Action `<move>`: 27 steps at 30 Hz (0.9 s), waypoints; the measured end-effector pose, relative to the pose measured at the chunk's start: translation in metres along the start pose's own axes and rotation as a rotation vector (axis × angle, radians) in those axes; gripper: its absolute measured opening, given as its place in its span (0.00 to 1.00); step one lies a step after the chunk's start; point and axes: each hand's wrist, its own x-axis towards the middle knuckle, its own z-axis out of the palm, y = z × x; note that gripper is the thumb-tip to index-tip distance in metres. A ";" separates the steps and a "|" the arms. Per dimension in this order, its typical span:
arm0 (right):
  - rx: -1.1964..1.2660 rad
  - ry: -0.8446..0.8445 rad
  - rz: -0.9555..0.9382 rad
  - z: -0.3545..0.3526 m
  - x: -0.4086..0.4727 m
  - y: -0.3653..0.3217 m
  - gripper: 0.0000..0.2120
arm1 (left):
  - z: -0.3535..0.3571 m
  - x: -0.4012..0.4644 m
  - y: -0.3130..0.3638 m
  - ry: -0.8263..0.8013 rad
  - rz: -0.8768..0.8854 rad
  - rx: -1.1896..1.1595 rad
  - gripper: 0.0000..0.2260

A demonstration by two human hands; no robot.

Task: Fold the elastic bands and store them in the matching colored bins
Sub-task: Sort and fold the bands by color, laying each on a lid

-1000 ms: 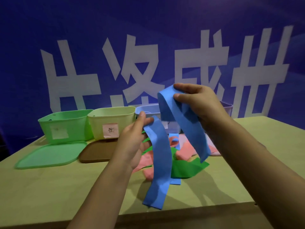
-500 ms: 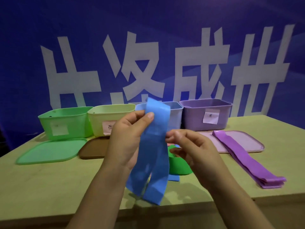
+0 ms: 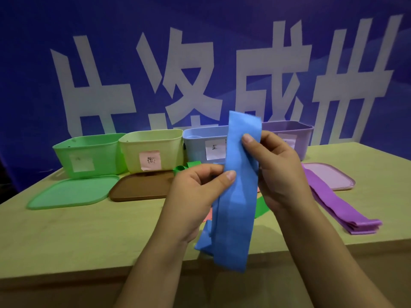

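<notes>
Blue band (image 3: pixel 235 192) now doubled and held upright above the surface (image 3: pixel 89 230), left hand (image 3: pixel 198 196) pinching mid-strip, right hand (image 3: pixel 278 170) newly pinching near the top; probably one more fold before the blue bin (image 3: pixel 200 145).

Blue elastic band (image 3: pixel 235 196): smooth, matt, rubbery sheet. Purple elastic band (image 3: pixel 340 210): same smooth rubbery look, slight sheen. Bins green (image 3: pixel 89 152), yellow (image 3: pixel 153 147), blue (image 3: pixel 200 143), purple (image 3: pixel 298 134): smooth plastic, paper labels. Brown lid (image 3: pixel 142 185): matt plastic. Bench (image 3: pixel 77 236): pale wood, matt.
</notes>
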 end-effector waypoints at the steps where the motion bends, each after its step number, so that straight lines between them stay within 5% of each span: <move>1: 0.007 0.004 -0.010 -0.001 0.000 -0.002 0.03 | 0.000 -0.001 0.001 0.005 -0.012 -0.002 0.06; 11: -0.243 -0.115 -0.079 0.000 -0.025 -0.012 0.06 | -0.005 0.007 0.017 0.143 0.035 -0.117 0.15; 19: -0.321 -0.047 -0.108 0.006 -0.039 0.008 0.08 | -0.005 -0.007 0.013 0.048 0.074 -0.118 0.08; 27: -0.383 -0.024 -0.232 0.001 -0.045 0.011 0.08 | -0.003 -0.013 0.010 0.011 0.111 -0.203 0.12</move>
